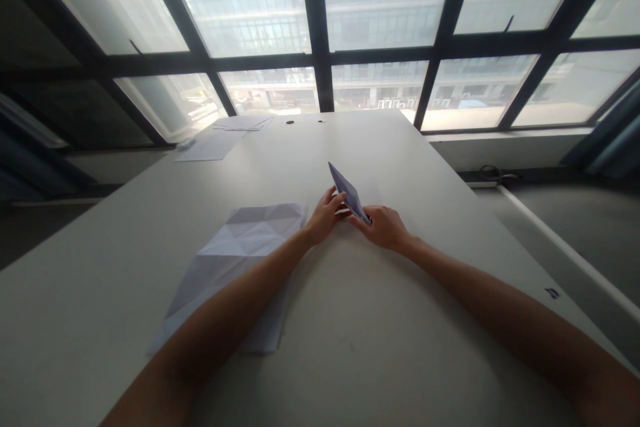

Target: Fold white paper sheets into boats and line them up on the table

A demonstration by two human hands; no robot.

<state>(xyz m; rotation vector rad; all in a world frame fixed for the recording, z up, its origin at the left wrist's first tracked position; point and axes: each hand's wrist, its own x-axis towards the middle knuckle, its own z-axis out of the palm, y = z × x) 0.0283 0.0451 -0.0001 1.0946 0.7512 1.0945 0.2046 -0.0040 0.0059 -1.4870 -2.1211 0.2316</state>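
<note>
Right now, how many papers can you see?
4: folded paper held by left hand and right hand, creased sheet left of them, two far sheets; more may hide beneath.

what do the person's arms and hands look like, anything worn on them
Both arms are bare as far up as the view shows, with no sleeve on the left forearm or the right forearm. The left hand and right hand are ungloved. No watch, bracelet or ring shows.
</note>
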